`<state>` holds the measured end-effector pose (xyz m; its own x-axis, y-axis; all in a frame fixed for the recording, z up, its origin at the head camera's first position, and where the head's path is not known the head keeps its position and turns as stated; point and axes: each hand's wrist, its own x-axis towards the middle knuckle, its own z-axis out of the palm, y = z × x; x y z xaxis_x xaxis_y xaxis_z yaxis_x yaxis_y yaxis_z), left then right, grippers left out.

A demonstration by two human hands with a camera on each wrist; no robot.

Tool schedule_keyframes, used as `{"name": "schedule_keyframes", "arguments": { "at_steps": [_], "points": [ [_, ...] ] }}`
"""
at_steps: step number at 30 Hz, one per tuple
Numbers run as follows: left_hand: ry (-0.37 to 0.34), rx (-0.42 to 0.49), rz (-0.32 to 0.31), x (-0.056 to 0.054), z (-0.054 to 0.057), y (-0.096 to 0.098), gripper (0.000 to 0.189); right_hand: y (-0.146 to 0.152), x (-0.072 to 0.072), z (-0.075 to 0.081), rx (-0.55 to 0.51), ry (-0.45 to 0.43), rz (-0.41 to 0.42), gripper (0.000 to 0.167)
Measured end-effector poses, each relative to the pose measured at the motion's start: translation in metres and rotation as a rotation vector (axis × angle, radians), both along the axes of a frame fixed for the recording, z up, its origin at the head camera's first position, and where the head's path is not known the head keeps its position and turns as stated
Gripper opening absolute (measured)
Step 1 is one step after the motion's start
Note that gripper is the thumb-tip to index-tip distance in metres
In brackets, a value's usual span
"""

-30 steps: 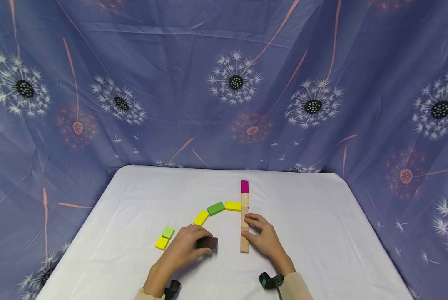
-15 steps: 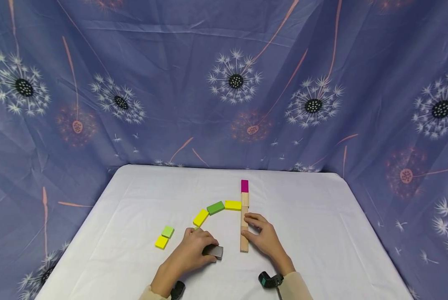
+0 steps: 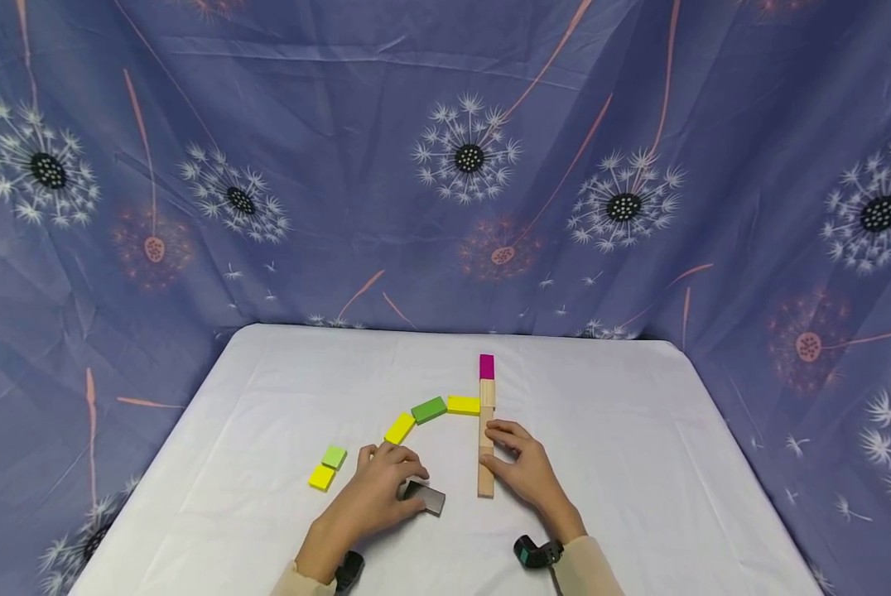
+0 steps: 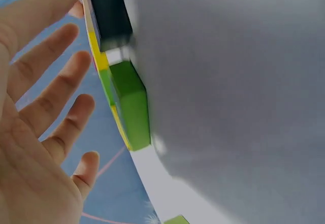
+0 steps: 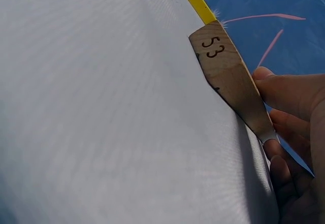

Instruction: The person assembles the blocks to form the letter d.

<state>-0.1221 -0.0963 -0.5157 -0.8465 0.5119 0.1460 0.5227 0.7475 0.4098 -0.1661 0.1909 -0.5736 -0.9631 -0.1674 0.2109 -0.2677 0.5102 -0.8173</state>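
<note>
In the head view my left hand (image 3: 378, 487) hovers beside a dark grey block (image 3: 431, 499), its thumb close to it. The left wrist view shows the fingers (image 4: 53, 99) spread and apart from that dark block (image 4: 109, 13); whether the thumb touches it is unclear. A green block (image 4: 130, 104) stands past it. My right hand (image 3: 529, 472) rests its thumb and fingertips on a straight row of plain wooden blocks (image 3: 486, 482), with a magenta block (image 3: 486, 367) at the far end. One wooden block (image 5: 223, 66) bears the number 53.
A curve of a yellow block (image 3: 464, 406), a green block (image 3: 429, 410) and another yellow block (image 3: 400, 428) runs left from the row. Farther left lie a light green block (image 3: 334, 458) and a yellow one (image 3: 322, 478). A dandelion-print curtain (image 3: 341, 165) surrounds the white table (image 3: 639, 463).
The left hand moved the dark block to the right and toward the person, then loosened its fingers and drew slightly back left. The right hand stayed in place.
</note>
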Motion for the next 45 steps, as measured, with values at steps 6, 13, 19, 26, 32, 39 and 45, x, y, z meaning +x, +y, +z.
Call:
{"name": "schedule_keyframes", "arguments": {
  "at_steps": [6,13,19,26,32,39,45],
  "points": [
    [-0.002,0.002,0.026,-0.004,-0.003,-0.007,0.018,0.001,-0.001,0.002,0.005,-0.015,0.003,0.046],
    [-0.032,0.019,0.046,-0.003,-0.003,-0.008,0.013,0.000,-0.001,0.002,-0.002,-0.023,0.005,0.045],
    [-0.033,0.032,0.056,-0.002,-0.004,-0.010,0.013,0.000,-0.001,0.002,0.005,-0.012,0.004,0.045],
    [-0.033,0.040,0.058,-0.002,-0.004,-0.013,0.013,0.000,0.000,0.003,0.007,-0.026,0.004,0.045],
    [-0.017,0.043,0.069,0.001,-0.005,-0.014,0.014,0.000,0.000,0.003,0.010,-0.027,0.003,0.045],
    [0.006,0.037,0.093,0.003,-0.008,-0.015,0.014,0.000,0.000,0.003,0.009,-0.021,0.007,0.045],
    [-0.003,0.035,0.097,0.003,-0.009,-0.017,0.015,0.000,0.000,0.003,0.001,-0.026,0.006,0.045]
  ]
}}
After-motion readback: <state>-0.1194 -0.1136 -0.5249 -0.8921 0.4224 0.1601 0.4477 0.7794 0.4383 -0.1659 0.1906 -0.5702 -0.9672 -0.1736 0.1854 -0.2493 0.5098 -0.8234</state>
